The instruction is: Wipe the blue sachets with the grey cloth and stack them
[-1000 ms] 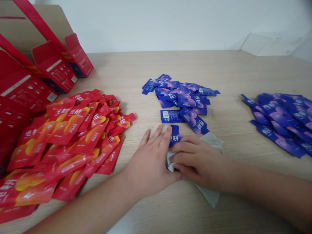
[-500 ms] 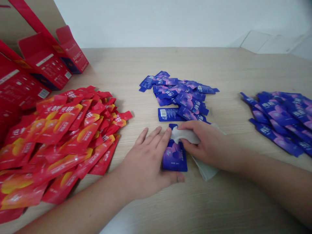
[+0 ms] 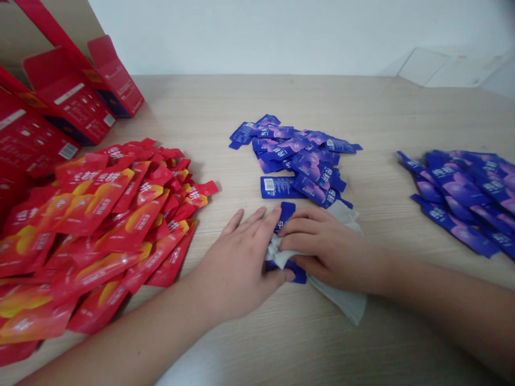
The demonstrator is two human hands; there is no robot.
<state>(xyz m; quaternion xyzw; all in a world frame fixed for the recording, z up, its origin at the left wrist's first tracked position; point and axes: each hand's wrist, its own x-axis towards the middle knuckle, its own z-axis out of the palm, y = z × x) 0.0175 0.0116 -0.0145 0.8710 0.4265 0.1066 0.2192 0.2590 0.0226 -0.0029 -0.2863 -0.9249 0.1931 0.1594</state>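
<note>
one cloth, one red pile, two blue piles.

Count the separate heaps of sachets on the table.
3: a red heap at the left, a blue middle heap, and a blue right heap cut by the frame edge. One loose blue sachet lies apart, under the white cloth in the right hand.

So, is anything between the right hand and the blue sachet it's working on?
Yes: a cloth lies under the right hand, covering most of the sachet. The left hand pins its edge directly.
</note>
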